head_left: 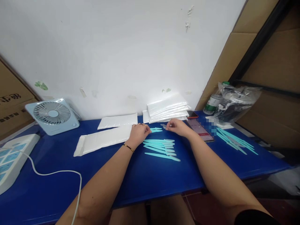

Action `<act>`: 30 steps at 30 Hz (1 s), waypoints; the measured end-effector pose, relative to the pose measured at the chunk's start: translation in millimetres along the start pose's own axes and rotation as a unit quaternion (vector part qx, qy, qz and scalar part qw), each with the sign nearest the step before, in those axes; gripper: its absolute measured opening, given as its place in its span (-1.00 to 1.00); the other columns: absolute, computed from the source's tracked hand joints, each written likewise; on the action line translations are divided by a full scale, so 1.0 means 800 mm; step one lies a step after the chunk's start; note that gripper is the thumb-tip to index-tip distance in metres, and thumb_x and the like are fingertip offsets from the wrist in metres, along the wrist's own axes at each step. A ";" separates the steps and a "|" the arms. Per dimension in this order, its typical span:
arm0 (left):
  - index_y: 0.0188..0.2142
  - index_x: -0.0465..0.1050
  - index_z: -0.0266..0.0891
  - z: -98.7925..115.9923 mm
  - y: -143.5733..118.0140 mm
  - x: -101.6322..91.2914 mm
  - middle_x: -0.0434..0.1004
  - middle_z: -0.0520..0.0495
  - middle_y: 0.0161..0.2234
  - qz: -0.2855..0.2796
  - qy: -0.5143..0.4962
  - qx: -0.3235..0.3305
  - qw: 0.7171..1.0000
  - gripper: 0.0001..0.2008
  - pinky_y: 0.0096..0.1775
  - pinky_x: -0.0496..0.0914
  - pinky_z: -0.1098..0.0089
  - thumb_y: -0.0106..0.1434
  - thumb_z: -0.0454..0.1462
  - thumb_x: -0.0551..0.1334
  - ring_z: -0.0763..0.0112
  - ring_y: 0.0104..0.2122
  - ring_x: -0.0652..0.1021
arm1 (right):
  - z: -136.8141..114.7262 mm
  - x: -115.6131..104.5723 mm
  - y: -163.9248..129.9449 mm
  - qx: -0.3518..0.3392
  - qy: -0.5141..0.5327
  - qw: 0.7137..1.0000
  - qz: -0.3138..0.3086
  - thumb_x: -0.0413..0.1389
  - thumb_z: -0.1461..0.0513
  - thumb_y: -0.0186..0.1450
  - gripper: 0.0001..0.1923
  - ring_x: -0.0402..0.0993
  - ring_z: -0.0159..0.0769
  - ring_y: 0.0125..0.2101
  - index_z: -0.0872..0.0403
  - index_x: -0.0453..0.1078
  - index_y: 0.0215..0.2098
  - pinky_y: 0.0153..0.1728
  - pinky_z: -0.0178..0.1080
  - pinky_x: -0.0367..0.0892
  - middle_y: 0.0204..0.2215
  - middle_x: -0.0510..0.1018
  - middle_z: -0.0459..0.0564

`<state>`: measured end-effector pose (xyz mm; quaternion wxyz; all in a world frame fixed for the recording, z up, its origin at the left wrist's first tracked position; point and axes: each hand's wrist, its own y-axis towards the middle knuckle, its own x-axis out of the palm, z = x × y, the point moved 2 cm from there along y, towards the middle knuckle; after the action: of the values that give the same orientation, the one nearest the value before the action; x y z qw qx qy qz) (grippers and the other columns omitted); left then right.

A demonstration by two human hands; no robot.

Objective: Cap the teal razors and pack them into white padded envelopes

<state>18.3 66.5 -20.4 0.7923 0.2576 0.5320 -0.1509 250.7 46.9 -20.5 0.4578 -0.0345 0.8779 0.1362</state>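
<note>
My left hand (140,134) is closed, pinching the handle ends of turquoise eyebrow razors (156,129) whose blade ends point right. Across a small gap, the fingers of my right hand (174,126) pinch a small clear plastic cap (163,126). Just below both hands, several more eyebrow razors (159,146) lie side by side on the blue table (150,178), clear caps at their right ends. One eyebrow razor (162,156) rests a little apart at the front. Another loose group of turquoise razors (236,142) is spread at the right.
White padded mailers (105,140) lie left of my hands, and a stack of them (167,107) leans by the wall. A phone (200,129), a bottle (211,104) and a clear plastic bag (236,103) are at right. A fan (52,115) and power strip (16,159) with a white cable (58,171) occupy the left.
</note>
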 end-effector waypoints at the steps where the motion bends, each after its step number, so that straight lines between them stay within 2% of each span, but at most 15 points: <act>1: -0.32 0.49 -0.15 -0.001 0.000 0.000 0.55 -0.01 -0.30 0.008 0.000 -0.005 1.000 -0.82 -0.10 0.20 0.25 0.23 -0.15 0.16 0.26 -0.19 0.47 | 0.004 -0.003 0.000 0.006 0.000 1.000 0.011 0.20 0.14 0.09 -0.83 0.31 -0.34 -0.44 0.08 0.48 -0.41 -0.41 -0.30 0.17 -0.43 0.43 -0.05; 3: -0.23 0.47 -0.14 -0.001 -0.001 -0.001 0.54 -0.03 -0.24 0.023 -0.001 -0.011 1.000 -0.80 -0.08 0.19 0.25 0.23 -0.14 0.16 0.25 -0.14 0.45 | 0.006 -0.007 -0.002 0.011 0.008 1.000 0.008 0.19 0.11 0.10 -0.79 0.30 -0.35 -0.46 0.08 0.49 -0.39 -0.42 -0.30 0.17 -0.43 0.44 -0.05; 5: -0.21 0.47 -0.13 0.001 -0.003 -0.002 0.53 -0.02 -0.22 0.022 -0.010 0.005 1.000 -0.79 -0.08 0.18 0.26 0.23 -0.13 0.15 0.25 -0.13 0.45 | 0.000 -0.008 -0.008 0.009 0.024 0.999 -0.043 0.17 0.08 0.11 -0.76 0.30 -0.35 -0.48 0.08 0.49 -0.39 -0.45 -0.31 0.17 -0.46 0.45 -0.06; 8: -0.31 0.49 -0.12 0.010 -0.010 -0.003 0.54 0.04 -0.29 -0.021 -0.030 0.068 0.997 -0.80 -0.10 0.18 0.28 0.22 -0.11 0.15 0.30 -0.18 0.47 | -0.018 -0.004 -0.017 -0.012 0.042 0.985 -0.165 0.22 0.04 0.05 -0.73 0.31 -0.36 -0.50 0.07 0.51 -0.42 -0.50 -0.33 0.17 -0.50 0.46 -0.08; 11: -0.36 0.49 -0.14 0.018 -0.016 -0.003 0.54 0.08 -0.38 -0.078 -0.045 0.108 0.990 -0.77 -0.16 0.19 0.34 0.20 -0.08 0.16 0.37 -0.28 0.49 | -0.030 0.004 -0.021 -0.031 0.041 0.975 -0.218 0.24 0.07 0.03 -0.76 0.30 -0.38 -0.53 0.08 0.49 -0.45 -0.52 -0.33 0.16 -0.54 0.44 -0.10; 15: -0.40 0.48 -0.18 0.021 -0.015 -0.002 0.53 0.09 -0.44 -0.107 -0.047 0.090 0.989 -0.81 -0.25 0.21 0.38 0.21 -0.15 0.16 0.43 -0.39 0.49 | -0.033 0.009 -0.018 -0.032 0.053 0.983 -0.172 0.19 0.11 0.08 -0.79 0.28 -0.40 -0.53 0.09 0.47 -0.42 -0.51 -0.35 0.15 -0.56 0.41 -0.12; 17: -0.41 0.48 -0.18 0.020 -0.013 -0.004 0.55 0.07 -0.42 -0.087 -0.033 0.079 0.993 -0.81 -0.23 0.21 0.37 0.23 -0.18 0.15 0.41 -0.37 0.50 | -0.032 0.007 -0.015 -0.027 0.061 0.988 -0.139 0.16 0.10 0.11 -0.78 0.25 -0.42 -0.54 0.10 0.47 -0.41 -0.52 -0.36 0.13 -0.58 0.38 -0.13; 21: -0.41 0.48 -0.18 0.011 -0.007 -0.007 0.56 0.01 -0.34 -0.012 0.013 0.052 0.998 -0.81 -0.15 0.19 0.27 0.25 -0.21 0.13 0.32 -0.27 0.49 | -0.019 0.001 -0.010 -0.002 0.053 0.995 -0.085 0.13 0.07 0.14 -0.74 0.21 -0.42 -0.57 0.11 0.47 -0.40 -0.54 -0.35 0.09 -0.62 0.34 -0.14; 25: -0.33 0.48 -0.15 -0.003 -0.004 -0.006 0.56 -0.02 -0.29 0.019 0.017 0.005 1.000 -0.84 -0.12 0.20 0.24 0.24 -0.19 0.14 0.27 -0.21 0.49 | -0.002 -0.010 -0.009 0.034 0.014 0.999 -0.009 0.19 0.02 0.08 -0.67 0.25 -0.38 -0.54 0.09 0.49 -0.34 -0.50 -0.32 0.12 -0.54 0.41 -0.10; 27: -0.25 0.47 -0.14 -0.005 -0.005 -0.005 0.55 -0.02 -0.23 0.022 0.001 0.004 1.000 -0.82 -0.11 0.21 0.25 0.22 -0.15 0.16 0.27 -0.19 0.49 | 0.001 -0.012 -0.011 0.012 0.023 0.999 -0.030 0.21 0.01 0.06 -0.66 0.28 -0.37 -0.50 0.08 0.49 -0.32 -0.46 -0.31 0.17 -0.45 0.45 -0.06; 30: -0.24 0.46 -0.15 0.003 -0.010 -0.004 0.55 -0.01 -0.24 0.004 -0.030 0.041 0.999 -0.77 -0.10 0.22 0.27 0.24 -0.11 0.13 0.30 -0.20 0.49 | -0.003 -0.008 -0.016 -0.031 0.023 0.990 -0.135 0.25 0.05 0.02 -0.71 0.31 -0.36 -0.45 0.07 0.50 -0.38 -0.42 -0.31 0.21 -0.39 0.46 -0.06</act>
<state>14.7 58.7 -18.6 0.7972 0.2877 0.5003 -0.1773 254.9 33.8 -16.5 0.4501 -0.1697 0.8711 0.0994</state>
